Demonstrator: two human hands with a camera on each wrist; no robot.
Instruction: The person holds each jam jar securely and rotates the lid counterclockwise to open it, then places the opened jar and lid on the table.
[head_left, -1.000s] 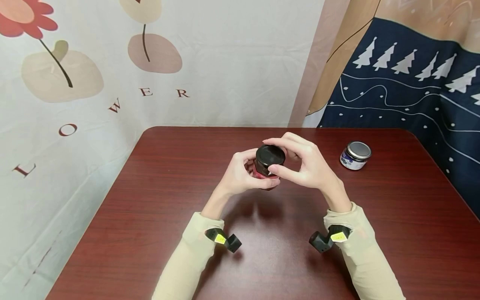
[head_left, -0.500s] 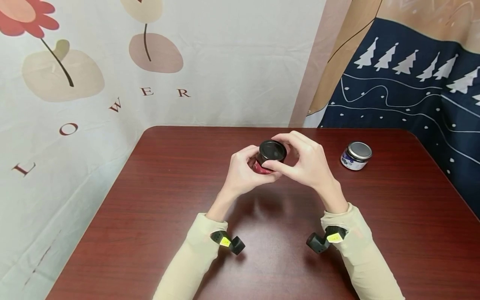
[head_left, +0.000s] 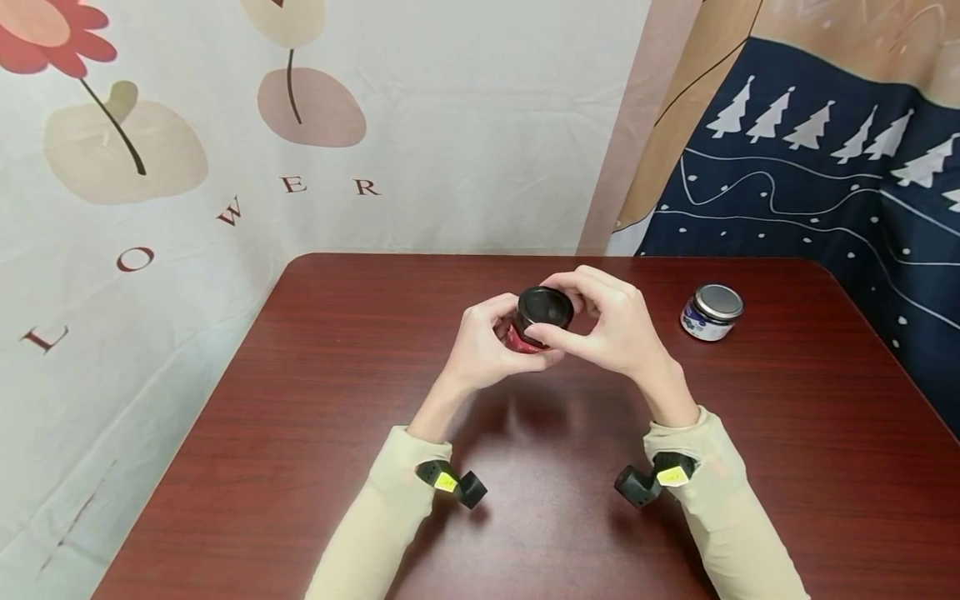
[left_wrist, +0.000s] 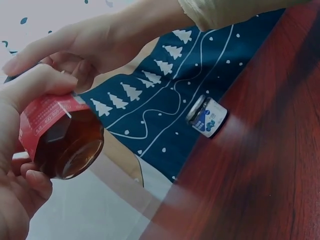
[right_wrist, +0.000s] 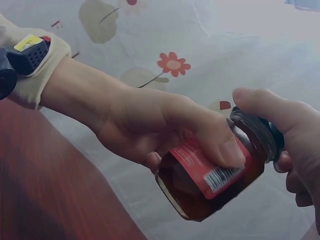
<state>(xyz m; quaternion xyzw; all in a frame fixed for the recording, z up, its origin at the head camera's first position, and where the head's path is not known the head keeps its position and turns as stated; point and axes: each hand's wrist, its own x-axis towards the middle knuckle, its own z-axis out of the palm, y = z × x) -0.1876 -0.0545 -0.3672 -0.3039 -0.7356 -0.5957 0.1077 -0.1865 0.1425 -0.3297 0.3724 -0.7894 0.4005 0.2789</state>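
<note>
Above the table, my left hand [head_left: 483,346] grips a faceted glass jar [left_wrist: 75,142] with dark amber contents. Its red label [right_wrist: 215,172] bears a barcode, and the left thumb lies across it in the right wrist view. My right hand [head_left: 615,329] holds the jar's round black lid [head_left: 545,307] by its edge, thumb on the near side and fingers on the far side. The lid is at the jar's mouth; whether it is loose I cannot tell. Fingers hide much of the jar in the head view.
A second, smaller jar [head_left: 711,312] with a silver lid and a white-and-blue label stands at the table's back right. The dark red wooden table [head_left: 300,433] ends at a pale printed cloth [head_left: 480,167] and a navy cloth with white trees [head_left: 795,183].
Compared with a second ago, both hands and the jar sit slightly to the right. The right thumb has shifted left along the lid's edge. Since half a second ago the jar has dipped slightly.
</note>
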